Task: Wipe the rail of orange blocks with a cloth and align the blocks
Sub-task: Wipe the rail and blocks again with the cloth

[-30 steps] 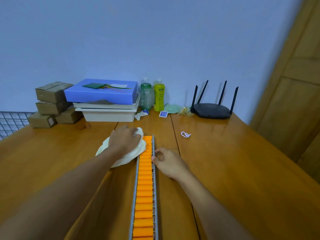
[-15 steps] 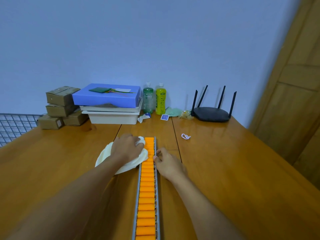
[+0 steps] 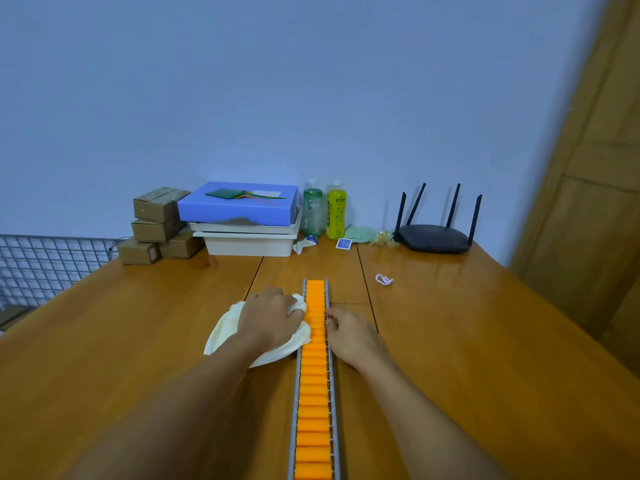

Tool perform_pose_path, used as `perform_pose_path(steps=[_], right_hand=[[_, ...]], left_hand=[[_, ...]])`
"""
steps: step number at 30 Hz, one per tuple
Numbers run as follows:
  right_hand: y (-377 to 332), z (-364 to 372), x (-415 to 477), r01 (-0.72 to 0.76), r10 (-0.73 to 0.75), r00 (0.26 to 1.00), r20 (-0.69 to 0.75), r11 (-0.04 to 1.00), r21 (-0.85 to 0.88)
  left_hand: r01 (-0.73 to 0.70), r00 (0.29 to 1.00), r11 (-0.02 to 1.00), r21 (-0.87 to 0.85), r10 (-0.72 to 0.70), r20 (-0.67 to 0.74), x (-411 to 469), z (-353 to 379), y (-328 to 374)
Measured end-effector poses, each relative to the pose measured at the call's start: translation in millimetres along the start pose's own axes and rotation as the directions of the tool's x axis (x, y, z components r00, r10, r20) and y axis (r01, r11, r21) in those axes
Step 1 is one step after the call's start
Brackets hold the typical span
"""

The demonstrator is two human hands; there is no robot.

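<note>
A long grey metal rail [image 3: 298, 393] runs from the bottom edge up the middle of the wooden table, filled with a row of several orange blocks [image 3: 313, 389]. My left hand [image 3: 268, 315] presses a cream cloth [image 3: 225, 332] against the rail's left side, near its far end. The cloth spreads out to the left under my palm and laps onto the blocks. My right hand [image 3: 349, 332] rests on the table at the rail's right side, fingertips touching the rail's edge. It holds nothing.
At the back stand brown cartons [image 3: 157, 223], a blue box [image 3: 239, 204] on white trays, two bottles [image 3: 323, 209] and a black router [image 3: 434, 235]. A small white loop [image 3: 383, 279] lies right of the rail. A wire grid [image 3: 45, 261] borders the left.
The view has tilted up and shifted, so the table items sit lower and further right. My left hand with the cloth has slid slightly toward me along the rail. My right hand stays beside it.
</note>
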State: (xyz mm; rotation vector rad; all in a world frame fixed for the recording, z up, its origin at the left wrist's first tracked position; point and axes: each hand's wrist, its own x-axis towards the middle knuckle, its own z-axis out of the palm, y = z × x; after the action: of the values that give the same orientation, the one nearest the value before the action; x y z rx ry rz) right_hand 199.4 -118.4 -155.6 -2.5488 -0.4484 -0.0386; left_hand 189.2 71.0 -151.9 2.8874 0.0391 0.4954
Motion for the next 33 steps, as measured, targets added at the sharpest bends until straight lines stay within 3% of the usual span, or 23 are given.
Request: perform_pose_path(steps=[3,10,16,33], right_hand=[[-1,-1,-5,0.019,-0.018,0.999,0.043,1.000,-0.004],[-5,6,-21,-0.054,0.054,0.997,-0.060,0.999,0.001],[-5,-1,-40,-0.037,0.036,0.999,0.026,0.999,0.029],[-6,-14,-109,-0.044,0.032,0.995,0.092,0.991,0.130]], left_hand=[[-0.009,1.000,1.000,0.022,0.009,0.012,-8,-3,1],[-0.023,1.000,0.999,0.040,0.023,0.001,-32,-7,1],[-0.034,0.999,0.997,0.064,0.033,0.013,-53,-16,7],[-0.062,0.997,0.996,0.056,0.060,0.040,-111,-34,14]])
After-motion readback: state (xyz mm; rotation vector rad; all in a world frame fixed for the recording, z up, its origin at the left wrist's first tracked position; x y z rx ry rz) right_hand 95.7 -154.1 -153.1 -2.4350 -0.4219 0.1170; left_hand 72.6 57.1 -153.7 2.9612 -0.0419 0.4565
